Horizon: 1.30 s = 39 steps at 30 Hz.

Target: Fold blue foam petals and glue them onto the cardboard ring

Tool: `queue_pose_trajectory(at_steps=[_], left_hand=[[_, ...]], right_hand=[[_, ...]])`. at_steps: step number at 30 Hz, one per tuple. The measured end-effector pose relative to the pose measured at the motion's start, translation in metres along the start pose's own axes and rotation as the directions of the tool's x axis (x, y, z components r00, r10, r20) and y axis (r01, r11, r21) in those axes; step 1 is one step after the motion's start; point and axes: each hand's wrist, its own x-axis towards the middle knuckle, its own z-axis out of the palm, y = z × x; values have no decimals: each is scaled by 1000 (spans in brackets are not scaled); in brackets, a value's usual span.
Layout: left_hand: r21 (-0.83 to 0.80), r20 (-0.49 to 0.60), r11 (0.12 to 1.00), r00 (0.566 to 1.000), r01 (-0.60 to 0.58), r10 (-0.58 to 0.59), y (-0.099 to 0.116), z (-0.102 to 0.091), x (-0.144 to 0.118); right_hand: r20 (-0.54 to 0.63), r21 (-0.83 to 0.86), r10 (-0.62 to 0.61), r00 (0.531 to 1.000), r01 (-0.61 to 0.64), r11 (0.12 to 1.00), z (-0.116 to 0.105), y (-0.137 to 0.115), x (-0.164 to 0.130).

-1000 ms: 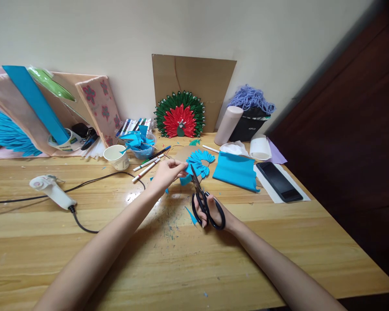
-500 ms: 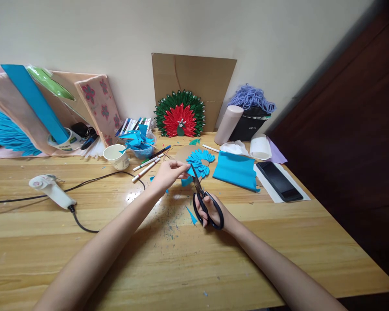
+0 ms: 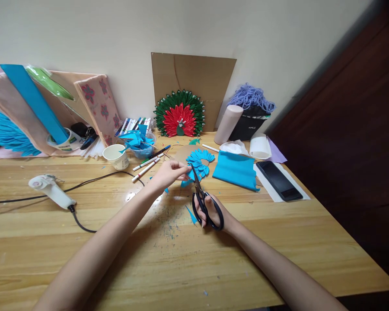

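Note:
My right hand (image 3: 212,211) is closed round the black handles of a pair of scissors (image 3: 197,186), whose blades point away from me. My left hand (image 3: 171,173) pinches a small piece of blue crepe paper (image 3: 191,175) at the blades, partly hidden by the fingers. Just beyond lies a ring of blue paper petals (image 3: 201,160) on a round brown card. A folded sheet of blue crepe paper (image 3: 236,169) is to the right of it. One narrow blue scrap (image 3: 192,215) rests on the table left of the scissors' handles.
A white glue gun (image 3: 52,192) with a black cord lies at the left. Behind my left hand stand a paper cup (image 3: 116,157) and a tub of blue scraps (image 3: 141,144). A green and red peacock (image 3: 180,115) leans on cardboard (image 3: 194,77). A phone (image 3: 278,181) is at right.
The scissors' handles have spread slightly apart, and the blades have shifted a little on the blue paper. My left hand has moved very slightly right.

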Motion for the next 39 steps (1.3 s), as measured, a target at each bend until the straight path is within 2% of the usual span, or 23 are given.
queue_pose_trajectory(at_steps=[9,12,14,16,18,20,22,23,24,27,30,33,39], left_hand=[[25,21,1000,1000,6,-7,3,0,-1],[115,67,993,998,2,-10,1,-15,4],[235,57,972,998,-32,19,-1,-33,8],[450,-58,890,992,-72,110,-4,-49,11],[676,-209,737,959,0,192,-7,-59,14],[811,-257,583,925,49,279,-12,-58,16],[865,-175,501,922,-24,346,-19,-46,18],[866,-119,493,926,-80,359,-24,-38,19],[856,-20,489,934,-169,357,-29,-31,20],[838,119,475,938,-270,325,-43,-12,19],[859,152,448,958,-250,245,-50,-8,17],[868,174,443,973,-223,149,-47,-12,17],[826,241,498,964,-264,113,-39,-22,20]], right_hand=[[-60,-24,38,997,-39,999,2,-7,1],[-84,-11,23,996,-24,1000,2,-6,1],[-104,10,3,995,-2,1000,1,-5,2],[-140,41,-4,990,9,999,0,-4,3],[-184,83,-4,983,20,996,-1,-2,5],[-216,131,-7,976,36,991,-3,0,7],[-239,164,-11,971,51,985,-4,2,8],[-247,172,-12,969,57,983,-5,3,9],[-253,178,-14,967,61,982,-6,3,10],[-256,184,-19,966,68,981,-7,4,10],[-254,178,-29,967,77,981,-7,3,9],[-245,174,-37,969,81,981,-8,3,9],[-234,203,-44,971,93,975,-7,0,9]])
